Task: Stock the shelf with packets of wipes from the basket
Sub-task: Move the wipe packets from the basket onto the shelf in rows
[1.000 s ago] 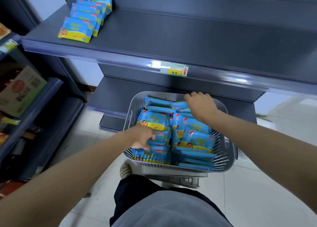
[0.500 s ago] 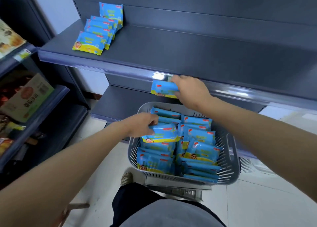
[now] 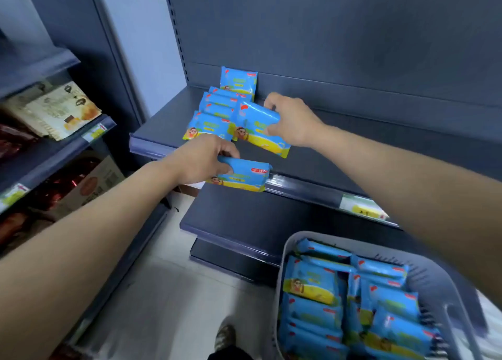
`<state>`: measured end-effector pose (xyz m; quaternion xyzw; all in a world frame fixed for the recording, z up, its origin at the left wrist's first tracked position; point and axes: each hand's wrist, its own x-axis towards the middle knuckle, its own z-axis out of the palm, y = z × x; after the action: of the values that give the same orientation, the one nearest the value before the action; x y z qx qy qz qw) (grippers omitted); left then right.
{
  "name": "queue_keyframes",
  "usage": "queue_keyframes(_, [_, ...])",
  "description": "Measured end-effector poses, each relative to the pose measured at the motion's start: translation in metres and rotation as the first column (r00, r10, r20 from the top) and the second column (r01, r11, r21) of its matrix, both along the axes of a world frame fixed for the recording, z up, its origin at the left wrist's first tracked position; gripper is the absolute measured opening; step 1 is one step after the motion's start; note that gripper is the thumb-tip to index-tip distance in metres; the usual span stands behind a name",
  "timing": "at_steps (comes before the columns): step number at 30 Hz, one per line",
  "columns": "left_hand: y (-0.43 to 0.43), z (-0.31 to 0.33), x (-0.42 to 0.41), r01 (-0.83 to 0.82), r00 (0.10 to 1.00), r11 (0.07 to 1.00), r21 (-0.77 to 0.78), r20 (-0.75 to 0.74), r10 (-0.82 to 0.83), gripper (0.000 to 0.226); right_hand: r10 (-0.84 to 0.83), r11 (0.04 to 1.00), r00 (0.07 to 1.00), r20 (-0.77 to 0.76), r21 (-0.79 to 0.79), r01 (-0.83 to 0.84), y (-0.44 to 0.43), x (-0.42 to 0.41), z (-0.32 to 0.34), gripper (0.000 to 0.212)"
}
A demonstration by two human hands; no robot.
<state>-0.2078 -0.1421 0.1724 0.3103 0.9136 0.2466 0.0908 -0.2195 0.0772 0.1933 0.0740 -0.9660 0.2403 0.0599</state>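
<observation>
My right hand [image 3: 292, 121] grips a blue and yellow packet of wipes [image 3: 258, 127] over the dark shelf [image 3: 339, 153], right beside a row of several packets [image 3: 217, 109] lying at the shelf's left end. One more packet [image 3: 239, 81] stands against the back panel. My left hand [image 3: 201, 160] holds another packet of wipes [image 3: 241, 176] in front of the shelf's front edge. The grey basket [image 3: 288, 253] at lower right is full of the same packets [image 3: 350, 308].
A lower dark shelf [image 3: 244, 218] juts out under the stocked one. On the left stands another rack with boxed goods [image 3: 59, 109] and price tags. A price label [image 3: 361, 207] sits on the shelf edge. My shoe [image 3: 225, 336] is on the tiled floor.
Both hands lifted a packet out of the basket and carried it up and left to the shelf. The view swung left, so the basket now sits at lower right.
</observation>
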Motion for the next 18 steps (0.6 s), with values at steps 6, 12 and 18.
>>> queue_keyframes(6, [-0.068, -0.006, -0.055, -0.11, 0.99, 0.985, 0.132, 0.099, 0.097, 0.031, 0.078, 0.996, 0.99, 0.119, 0.032, -0.083, -0.067, -0.076, -0.029, 0.044])
queue_keyframes(12, [-0.107, -0.004, -0.111, -0.148, 0.982, 0.974, 0.172, 0.139, 0.125, 0.028, 0.078, 0.984, 0.978, 0.191, 0.145, -0.107, -0.102, -0.128, -0.046, 0.035])
queue_keyframes(18, [-0.112, 0.002, -0.154, -0.109, 0.986, 0.976, 0.186, 0.143, 0.083, 0.024, -0.012, 0.947, 0.989, 0.145, 0.318, -0.035, -0.103, -0.158, -0.043, 0.041])
